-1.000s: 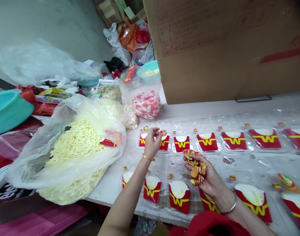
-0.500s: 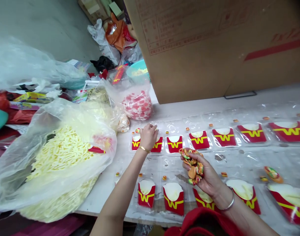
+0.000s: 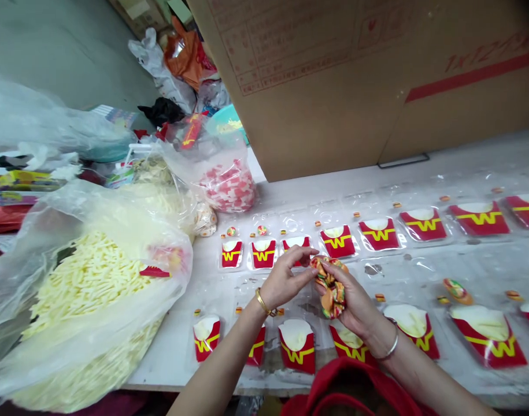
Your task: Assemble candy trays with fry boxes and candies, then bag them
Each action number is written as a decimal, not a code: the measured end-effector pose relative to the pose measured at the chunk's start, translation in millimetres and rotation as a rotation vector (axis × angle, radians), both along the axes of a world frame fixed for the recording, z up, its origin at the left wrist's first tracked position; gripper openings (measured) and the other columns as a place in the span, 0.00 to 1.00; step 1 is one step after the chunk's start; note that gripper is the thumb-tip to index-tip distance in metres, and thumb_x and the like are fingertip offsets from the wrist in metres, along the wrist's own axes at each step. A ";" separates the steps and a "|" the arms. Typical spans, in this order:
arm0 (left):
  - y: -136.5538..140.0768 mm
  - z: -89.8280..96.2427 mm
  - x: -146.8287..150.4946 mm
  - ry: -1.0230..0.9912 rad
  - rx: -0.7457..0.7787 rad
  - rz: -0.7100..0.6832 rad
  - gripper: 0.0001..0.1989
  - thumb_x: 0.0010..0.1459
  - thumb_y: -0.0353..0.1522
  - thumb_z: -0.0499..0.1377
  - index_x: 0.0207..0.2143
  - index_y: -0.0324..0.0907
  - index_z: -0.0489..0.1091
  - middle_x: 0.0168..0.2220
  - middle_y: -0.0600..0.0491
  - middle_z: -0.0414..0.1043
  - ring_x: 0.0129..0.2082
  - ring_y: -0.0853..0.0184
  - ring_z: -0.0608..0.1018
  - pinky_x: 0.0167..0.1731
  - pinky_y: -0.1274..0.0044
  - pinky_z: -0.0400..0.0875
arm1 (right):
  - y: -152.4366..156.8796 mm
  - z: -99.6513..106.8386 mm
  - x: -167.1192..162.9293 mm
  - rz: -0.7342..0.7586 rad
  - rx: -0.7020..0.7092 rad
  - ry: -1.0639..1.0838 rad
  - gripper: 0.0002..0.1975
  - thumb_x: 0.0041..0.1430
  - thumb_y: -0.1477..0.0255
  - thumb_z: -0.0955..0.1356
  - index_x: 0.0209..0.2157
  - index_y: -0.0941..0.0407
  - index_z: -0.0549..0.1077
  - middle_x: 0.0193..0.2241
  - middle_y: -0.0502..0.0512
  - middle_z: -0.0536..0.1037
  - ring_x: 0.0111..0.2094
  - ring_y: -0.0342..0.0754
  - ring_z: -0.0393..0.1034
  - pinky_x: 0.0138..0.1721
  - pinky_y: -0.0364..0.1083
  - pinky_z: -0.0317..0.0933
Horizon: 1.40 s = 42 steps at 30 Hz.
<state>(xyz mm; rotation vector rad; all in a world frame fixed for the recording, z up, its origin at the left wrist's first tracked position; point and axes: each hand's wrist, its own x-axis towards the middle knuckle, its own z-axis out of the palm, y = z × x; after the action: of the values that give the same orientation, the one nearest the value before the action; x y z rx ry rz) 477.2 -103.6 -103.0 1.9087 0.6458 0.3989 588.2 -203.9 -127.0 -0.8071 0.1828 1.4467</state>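
Observation:
My right hand (image 3: 355,297), palm up, is closed round a handful of small toy pizzas (image 3: 332,303), orange underneath with red, green and yellow tops. My left hand (image 3: 288,277) has come to the near side of that bunch; its thumb and forefinger are at the edge piece, which they seem to pinch. Beneath and behind both hands lie clear plastic trays holding red fries boxes (image 3: 263,255) with a yellow zigzag mark, each with a tiny toy burger (image 3: 318,223). A toy pizza (image 3: 232,231) sits in each of the two leftmost back-row trays.
A large cardboard box (image 3: 325,115) stands behind the trays. At left are an open bag of pale toy fries (image 3: 91,277) and a bag of pink and white pieces (image 3: 229,185). Another toy pizza (image 3: 458,290) lies in the front row at right.
My left hand has moved from the back-row trays to the toy pizzas in my right hand. A toy pizza now shows in the second tray. The view has shifted right.

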 end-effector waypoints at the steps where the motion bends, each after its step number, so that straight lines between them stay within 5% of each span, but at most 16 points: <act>1: 0.9 1.9 0.7 0.008 0.050 -0.011 0.13 0.57 0.35 0.58 0.45 0.44 0.69 0.39 0.50 0.68 0.41 0.65 0.71 0.44 0.72 0.66 | -0.2 -0.7 0.2 0.003 -0.006 0.014 0.11 0.48 0.68 0.73 0.34 0.57 0.73 0.27 0.46 0.74 0.22 0.36 0.65 0.20 0.35 0.59; 5: 1.2 8.7 4.8 0.040 0.160 -0.023 0.07 0.56 0.34 0.58 0.39 0.44 0.70 0.40 0.49 0.67 0.43 0.63 0.70 0.46 0.70 0.65 | -0.1 0.1 0.8 0.018 -0.043 0.050 0.11 0.47 0.70 0.74 0.33 0.57 0.74 0.26 0.46 0.74 0.22 0.36 0.65 0.21 0.35 0.60; 11: 1.4 4.4 10.1 -0.019 0.089 0.120 0.06 0.55 0.35 0.59 0.32 0.42 0.67 0.34 0.51 0.70 0.37 0.66 0.72 0.41 0.73 0.66 | 1.6 -0.3 6.3 0.010 -0.033 0.045 0.10 0.49 0.70 0.73 0.34 0.58 0.75 0.27 0.48 0.75 0.21 0.37 0.65 0.21 0.36 0.60; 17: 58.7 -27.7 20.9 -0.104 -0.024 0.427 0.08 0.55 0.35 0.58 0.35 0.40 0.64 0.30 0.53 0.70 0.30 0.71 0.73 0.32 0.78 0.67 | 1.0 0.1 9.9 0.023 -0.076 0.031 0.11 0.50 0.70 0.72 0.36 0.57 0.75 0.30 0.52 0.78 0.23 0.38 0.67 0.22 0.36 0.62; 24: 101.6 -61.5 38.9 0.356 0.349 0.381 0.02 0.53 0.30 0.57 0.30 0.42 0.68 0.29 0.55 0.71 0.31 0.68 0.71 0.38 0.74 0.62 | -2.4 3.4 17.3 -0.008 -0.064 0.021 0.11 0.50 0.69 0.72 0.36 0.58 0.76 0.32 0.54 0.78 0.29 0.41 0.71 0.24 0.36 0.63; 31: 90.7 -46.7 43.2 0.534 0.593 0.343 0.06 0.57 0.34 0.56 0.36 0.43 0.69 0.40 0.49 0.69 0.44 0.61 0.69 0.44 0.68 0.58 | -3.7 5.3 27.4 -0.015 -0.054 0.080 0.09 0.51 0.69 0.71 0.34 0.58 0.75 0.27 0.55 0.77 0.25 0.41 0.68 0.20 0.36 0.59; 34: 69.2 -27.2 42.7 0.325 0.454 0.258 0.10 0.59 0.37 0.54 0.40 0.43 0.68 0.42 0.49 0.69 0.44 0.62 0.70 0.44 0.70 0.61 | -1.9 3.3 30.2 -0.032 0.002 0.087 0.09 0.54 0.69 0.69 0.37 0.57 0.75 0.28 0.54 0.76 0.23 0.40 0.66 0.19 0.37 0.57; 38: 34.3 -13.4 48.1 0.118 0.006 -0.028 0.12 0.56 0.41 0.57 0.34 0.41 0.68 0.33 0.53 0.71 0.33 0.69 0.71 0.35 0.77 0.65 | 0.4 -1.2 35.0 -0.069 0.094 0.067 0.07 0.55 0.70 0.68 0.36 0.57 0.74 0.27 0.51 0.74 0.22 0.39 0.64 0.19 0.37 0.57; 42: 34.3 -26.0 69.8 -0.004 -0.110 0.112 0.09 0.56 0.37 0.58 0.31 0.39 0.66 0.29 0.55 0.69 0.29 0.72 0.70 0.32 0.79 0.65 | -3.5 -2.8 45.2 -0.096 0.074 0.025 0.10 0.57 0.69 0.67 0.40 0.56 0.73 0.25 0.51 0.73 0.20 0.39 0.62 0.20 0.37 0.56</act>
<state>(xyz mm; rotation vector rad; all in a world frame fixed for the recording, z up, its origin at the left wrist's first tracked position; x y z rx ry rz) 547.1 -69.3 -129.0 1.7723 0.7590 0.4296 633.4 -207.4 -129.9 -0.7114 0.1835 1.3654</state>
